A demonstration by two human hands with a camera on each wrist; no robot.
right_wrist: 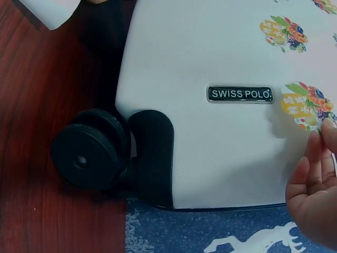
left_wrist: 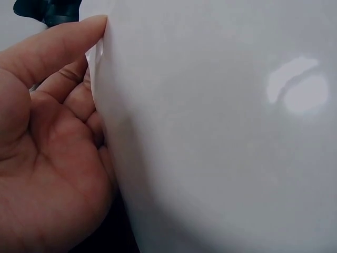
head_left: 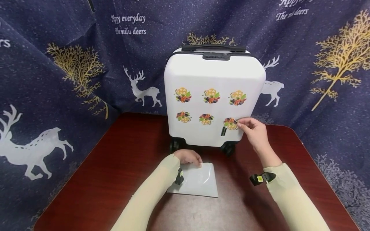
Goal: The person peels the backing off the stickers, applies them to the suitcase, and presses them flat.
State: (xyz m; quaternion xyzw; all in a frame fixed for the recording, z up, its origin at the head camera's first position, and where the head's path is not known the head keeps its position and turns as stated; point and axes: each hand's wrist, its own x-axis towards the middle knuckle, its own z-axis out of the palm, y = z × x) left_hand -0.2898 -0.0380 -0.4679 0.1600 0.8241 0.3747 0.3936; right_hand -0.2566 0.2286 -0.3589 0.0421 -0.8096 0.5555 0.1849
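Note:
A white suitcase (head_left: 215,72) stands upright at the back of the table, with fruit-and-flower stickers in two rows on its front. At the lower right, my right hand (head_left: 255,132) pinches the edge of a sticker (right_wrist: 303,104) between thumb and fingers, beside the black SWISS POLO nameplate (right_wrist: 240,94). That sticker lies against the suitcase face; whether all of it is stuck down I cannot tell. Lower down, my left hand (head_left: 188,156) grips a glossy white sheet (head_left: 199,181) near its upper edge. In the left wrist view the thumb presses on the sheet (left_wrist: 210,137), fingers behind it.
The suitcase's black wheels (right_wrist: 87,153) touch the dark red table (head_left: 130,150). Its black handle (head_left: 213,48) is on top. A navy cloth (head_left: 162,19) with deer and gold trees hangs behind. Wrist cameras (head_left: 261,178) sit on both sleeves.

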